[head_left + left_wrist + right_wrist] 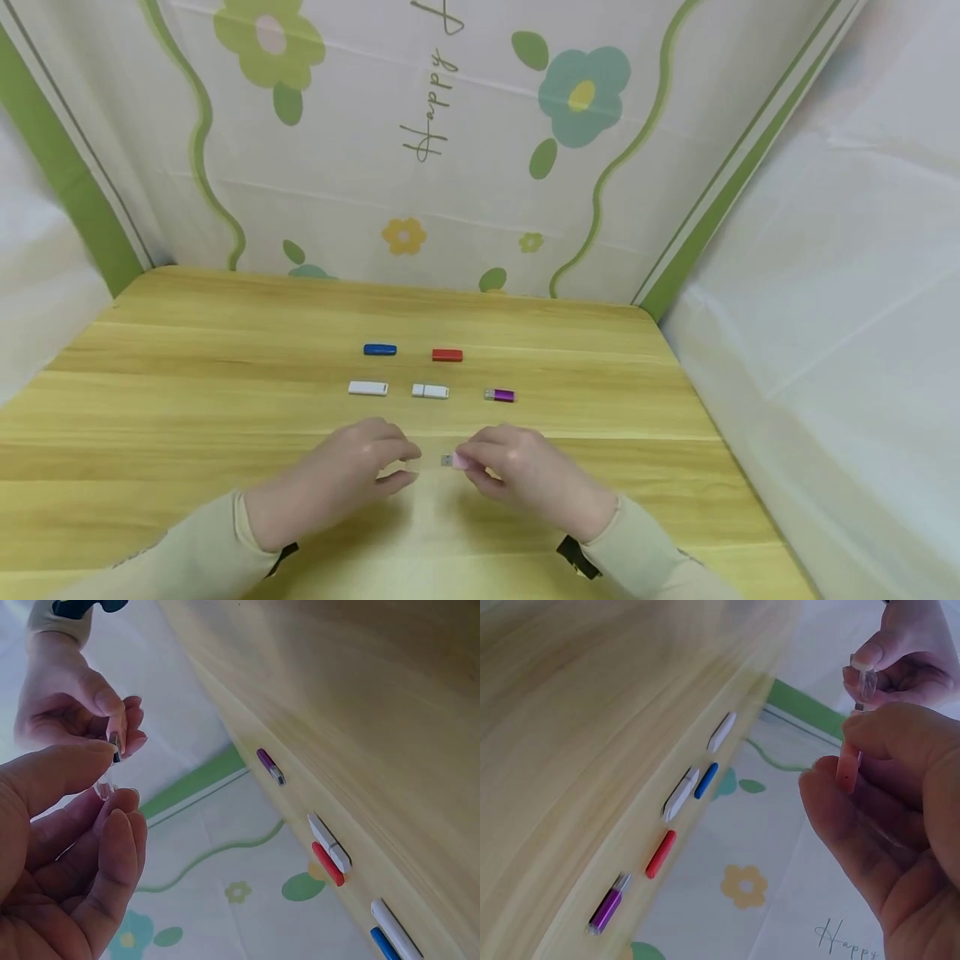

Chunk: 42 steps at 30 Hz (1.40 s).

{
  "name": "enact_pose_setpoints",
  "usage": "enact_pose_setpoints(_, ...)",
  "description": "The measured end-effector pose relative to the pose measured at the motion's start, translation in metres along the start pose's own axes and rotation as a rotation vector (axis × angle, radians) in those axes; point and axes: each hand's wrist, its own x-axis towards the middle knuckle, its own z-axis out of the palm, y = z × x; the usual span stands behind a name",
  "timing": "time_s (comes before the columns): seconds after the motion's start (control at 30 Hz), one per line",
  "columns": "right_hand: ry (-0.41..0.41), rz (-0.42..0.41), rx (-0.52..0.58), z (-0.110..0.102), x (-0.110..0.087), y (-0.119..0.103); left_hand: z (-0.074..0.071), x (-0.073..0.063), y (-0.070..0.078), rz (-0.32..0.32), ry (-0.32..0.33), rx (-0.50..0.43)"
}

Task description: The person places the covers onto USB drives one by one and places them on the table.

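Observation:
My right hand (528, 473) pinches a pink USB stick (847, 766) between thumb and fingers. Its bare metal connector (446, 460) points left, toward the other hand. In my left hand (341, 468), a clear plastic cap (868, 685) is held between thumb and fingertips. A small gap parts the cap from the connector in the head view. Both hands are raised over the near part of the table. From the left wrist view, the cap (105, 787) is partly covered by the fingers.
Beyond the hands on the wooden table (225, 375) lie a blue USB stick (380, 350), a red one (447, 355), a white one (368, 388), a capped white one (431, 392) and a purple one (500, 396). A flowered curtain (465, 208) hangs behind.

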Motion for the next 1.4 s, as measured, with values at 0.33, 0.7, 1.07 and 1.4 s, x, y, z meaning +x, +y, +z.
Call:
enact_pose_setpoints(0.33, -0.005, -0.034, -0.004, 0.003, 0.008, -0.011, 0.001, -0.003, 0.002, 0.021, 0.030, 0.010)
enact_pose_setpoints(0.7, -0.037, -0.028, 0.003, 0.006, 0.014, -0.013, 0.003, -0.006, 0.001, 0.036, 0.046, 0.025)
enact_pose_setpoints(1.07, -0.047, -0.003, 0.032, 0.008, 0.020, -0.015, 0.001, -0.007, 0.000, 0.030, 0.041, -0.005)
enact_pose_setpoints(1.4, -0.053, 0.023, 0.031, 0.012, 0.024, -0.016, 0.002, -0.006, -0.001, 0.016, 0.058, 0.014)
